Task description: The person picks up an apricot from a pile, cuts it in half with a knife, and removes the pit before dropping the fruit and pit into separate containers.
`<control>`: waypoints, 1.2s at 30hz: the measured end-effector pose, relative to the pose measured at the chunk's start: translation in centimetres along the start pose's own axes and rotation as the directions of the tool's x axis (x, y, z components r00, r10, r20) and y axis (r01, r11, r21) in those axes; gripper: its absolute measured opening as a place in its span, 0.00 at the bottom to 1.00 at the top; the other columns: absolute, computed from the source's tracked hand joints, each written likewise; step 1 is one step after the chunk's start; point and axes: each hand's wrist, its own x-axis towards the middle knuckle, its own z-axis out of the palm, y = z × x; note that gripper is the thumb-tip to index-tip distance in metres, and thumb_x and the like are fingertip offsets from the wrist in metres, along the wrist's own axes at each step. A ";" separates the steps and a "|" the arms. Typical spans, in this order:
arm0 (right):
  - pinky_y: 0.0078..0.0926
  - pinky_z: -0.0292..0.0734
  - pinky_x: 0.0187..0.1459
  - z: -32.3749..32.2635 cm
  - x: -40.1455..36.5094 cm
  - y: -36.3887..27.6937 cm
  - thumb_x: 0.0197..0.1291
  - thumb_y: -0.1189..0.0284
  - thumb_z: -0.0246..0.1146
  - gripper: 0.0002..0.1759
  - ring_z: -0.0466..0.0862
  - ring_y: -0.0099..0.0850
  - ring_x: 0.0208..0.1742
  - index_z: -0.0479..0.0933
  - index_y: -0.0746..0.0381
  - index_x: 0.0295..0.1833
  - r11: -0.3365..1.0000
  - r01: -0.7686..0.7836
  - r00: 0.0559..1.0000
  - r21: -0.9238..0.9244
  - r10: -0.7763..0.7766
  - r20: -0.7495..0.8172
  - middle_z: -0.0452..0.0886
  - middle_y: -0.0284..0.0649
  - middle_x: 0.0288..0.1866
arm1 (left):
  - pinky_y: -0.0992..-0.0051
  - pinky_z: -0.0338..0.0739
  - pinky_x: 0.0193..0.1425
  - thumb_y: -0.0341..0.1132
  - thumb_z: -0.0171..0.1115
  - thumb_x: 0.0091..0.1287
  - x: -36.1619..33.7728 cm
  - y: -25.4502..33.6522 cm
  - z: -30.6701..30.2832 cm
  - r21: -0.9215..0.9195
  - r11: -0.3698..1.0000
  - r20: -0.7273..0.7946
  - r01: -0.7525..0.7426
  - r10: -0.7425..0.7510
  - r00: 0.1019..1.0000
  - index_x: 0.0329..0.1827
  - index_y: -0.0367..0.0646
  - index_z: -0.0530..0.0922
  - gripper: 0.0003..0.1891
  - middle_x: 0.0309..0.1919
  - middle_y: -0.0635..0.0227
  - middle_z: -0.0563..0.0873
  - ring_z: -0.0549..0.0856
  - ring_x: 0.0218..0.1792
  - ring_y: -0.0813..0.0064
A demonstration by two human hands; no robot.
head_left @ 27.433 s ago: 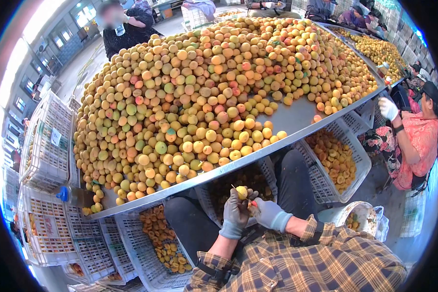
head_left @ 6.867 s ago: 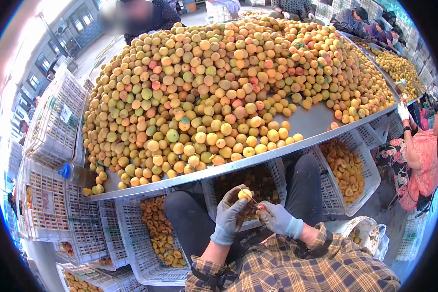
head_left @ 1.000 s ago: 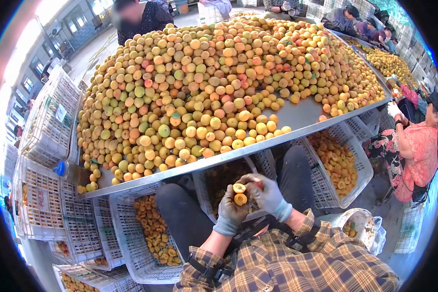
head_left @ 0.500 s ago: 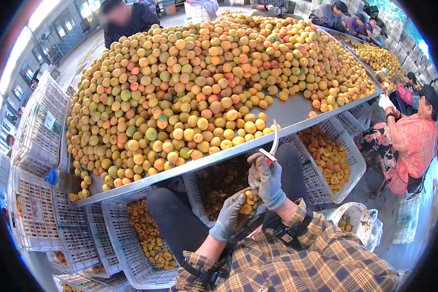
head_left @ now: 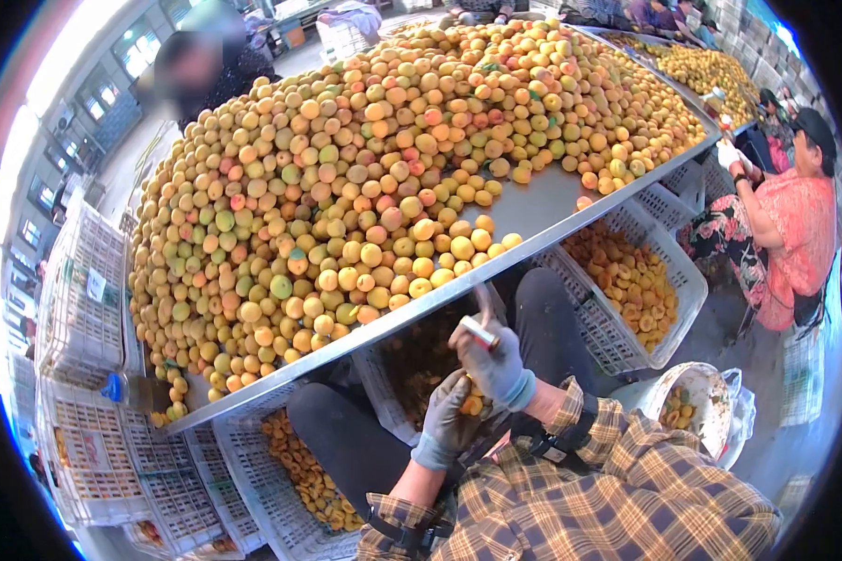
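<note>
My gloved left hand (head_left: 445, 419) is closed around an apricot (head_left: 474, 405), whose orange flesh shows between the hands. Right beside it, my gloved right hand (head_left: 501, 363) grips a hand tool (head_left: 480, 333) with a pale, red-marked cross end and a curved metal strip, blurred now. Its fingers also touch the apricot, and the contact point is hidden. Both hands are over a crate (head_left: 384, 391) with dark contents, between my knees. Beyond them whole apricots (head_left: 346, 187) are heaped on a metal table (head_left: 543, 201).
Crates of apricot halves stand left (head_left: 253, 467) and right (head_left: 678, 299) of my legs. A white bucket (head_left: 711, 407) is at my right. Stacked crates (head_left: 89, 449) and a blue-capped bottle (head_left: 140, 393) are at left. A co-worker in pink (head_left: 791, 243) sits at right; another person (head_left: 239, 70) is behind the heap.
My right hand has tipped the tool and come closer to my left hand, covering more of the apricot. The camera view has shifted a little. The person behind the heap has leaned lower.
</note>
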 end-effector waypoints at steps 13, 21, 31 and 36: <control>0.17 0.48 0.14 -3.0 1.1 1.6 0.66 0.53 0.56 0.17 0.52 0.15 0.12 0.70 0.55 0.34 0.452 -0.444 0.651 0.774 0.756 -0.068 0.52 0.21 0.14 | 0.77 0.78 0.39 0.42 0.57 0.69 0.1 0.0 -0.7 -0.022 1.000 0.041 0.000 0.001 0.999 0.55 0.33 0.72 0.21 0.44 0.58 0.82 0.82 0.37 0.72; 0.16 0.49 0.15 -2.4 1.9 1.0 0.67 0.54 0.56 0.16 0.52 0.15 0.12 0.70 0.56 0.35 0.417 -0.453 0.667 0.788 0.745 -0.010 0.52 0.21 0.15 | 0.79 0.77 0.40 0.40 0.58 0.69 0.4 0.5 1.0 0.034 0.998 -0.122 -0.059 0.063 0.991 0.56 0.34 0.72 0.20 0.43 0.60 0.82 0.81 0.36 0.74; 0.32 0.79 0.43 -2.7 -0.4 -0.9 0.55 0.64 0.69 0.23 0.84 0.41 0.42 0.73 0.63 0.52 0.696 -0.062 0.829 -0.715 0.435 0.352 0.82 0.48 0.41 | 0.72 0.80 0.50 0.37 0.55 0.70 0.5 2.3 -0.8 -0.060 0.987 -0.098 -0.150 0.144 0.985 0.55 0.35 0.73 0.16 0.45 0.63 0.82 0.83 0.43 0.73; 0.38 0.79 0.37 -2.1 -1.8 0.4 0.55 0.57 0.67 0.24 0.83 0.49 0.37 0.73 0.60 0.52 0.696 -0.060 0.866 -0.715 0.393 0.310 0.82 0.50 0.34 | 0.73 0.80 0.49 0.39 0.51 0.73 0.4 1.8 -1.9 -0.119 0.981 -0.170 -0.153 0.132 0.977 0.51 0.38 0.74 0.13 0.45 0.65 0.82 0.83 0.43 0.72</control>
